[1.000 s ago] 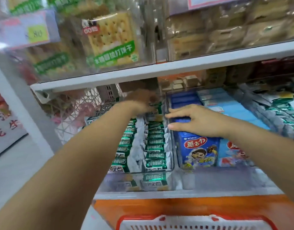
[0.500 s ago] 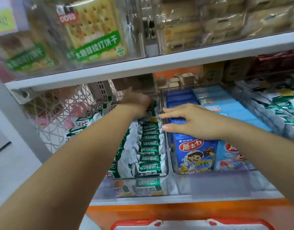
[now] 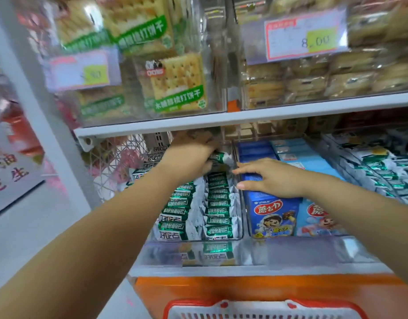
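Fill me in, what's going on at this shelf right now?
A person is working the lower shelf of a shop display. The left hand reaches to the back of a clear bin full of snack packets and grips one green packet. Whether it is going in or coming out cannot be told. The right hand rests flat, fingers straight, on the blue boxes in the next bin. A red basket sits below.

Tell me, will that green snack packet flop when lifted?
Probably floppy: the green snack packet in the left hand has thin, crinkled foil ends. Likely light, since one hand alone grips it. Its shiny wrap may be slippery.
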{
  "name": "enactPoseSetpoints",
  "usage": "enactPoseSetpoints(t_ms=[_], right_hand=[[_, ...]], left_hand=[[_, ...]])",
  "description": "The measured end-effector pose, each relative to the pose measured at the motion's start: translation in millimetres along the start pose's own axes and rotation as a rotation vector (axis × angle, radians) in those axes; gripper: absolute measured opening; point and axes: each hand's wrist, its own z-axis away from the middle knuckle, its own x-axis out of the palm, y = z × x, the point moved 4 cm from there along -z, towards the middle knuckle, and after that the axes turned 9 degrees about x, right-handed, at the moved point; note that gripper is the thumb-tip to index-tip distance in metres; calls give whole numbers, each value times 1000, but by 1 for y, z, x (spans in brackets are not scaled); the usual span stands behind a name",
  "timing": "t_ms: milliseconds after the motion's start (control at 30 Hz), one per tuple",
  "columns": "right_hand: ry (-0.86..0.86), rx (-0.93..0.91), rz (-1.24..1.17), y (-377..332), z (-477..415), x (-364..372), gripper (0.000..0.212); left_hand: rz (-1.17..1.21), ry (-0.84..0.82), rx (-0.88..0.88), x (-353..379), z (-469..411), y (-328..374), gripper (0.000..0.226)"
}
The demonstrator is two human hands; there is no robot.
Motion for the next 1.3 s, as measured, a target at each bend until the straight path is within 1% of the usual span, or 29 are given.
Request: enactPoseSetpoints(t_ms=[67, 100, 133, 200, 267, 367, 433, 500, 600, 667, 733, 867, 967, 1133, 1233, 1300], right_hand=[[44, 30, 12, -5, 5, -5, 56], [94, 44, -9, -9, 11, -8, 55], [156, 49, -47, -13, 18, -10, 52], [284, 28, -143, -23, 41, -12, 37], [364, 4, -242, -36, 70, -7, 25], [412, -13, -411, -50, 116, 7, 26], [404, -33, -484, -56, 143, 16, 24], [357, -34, -536, -57, 162, 26, 25], [290, 27, -613, -52, 182, 46, 21], [306, 63, -693, -47, 192, 55, 20], [332, 94, -765, -41, 198, 60, 22], [301, 190, -933, -27, 205, 67, 23], [272, 226, -1003, -20, 206, 68, 24], [234, 256, -1036, -19, 206, 68, 21], [179, 221, -1077, -26, 208, 66, 21], [173, 194, -1101, -31, 210, 63, 19]], left_hand=[[77, 24, -46, -11, 22, 8, 41], [115, 54, -49, -15, 33, 12, 41], [164, 96, -56, -19, 44, 16, 41], [305, 173, -89, -28, 67, 28, 40], [447, 235, -122, -40, 89, 42, 41], [618, 238, -127, -53, 119, 68, 43], [717, 220, -121, -58, 135, 88, 43], [809, 221, -95, -59, 148, 109, 41], [981, 178, -96, -50, 162, 134, 36], [1071, 164, -110, -41, 167, 146, 33], [1163, 183, -175, -32, 172, 155, 34], [1389, 332, -411, -19, 177, 162, 32], [1558, 397, -462, -19, 175, 165, 22], [1653, 433, -454, -19, 174, 166, 14], [1701, 460, -492, -15, 174, 164, 19], [1726, 466, -513, -13, 174, 163, 18]])
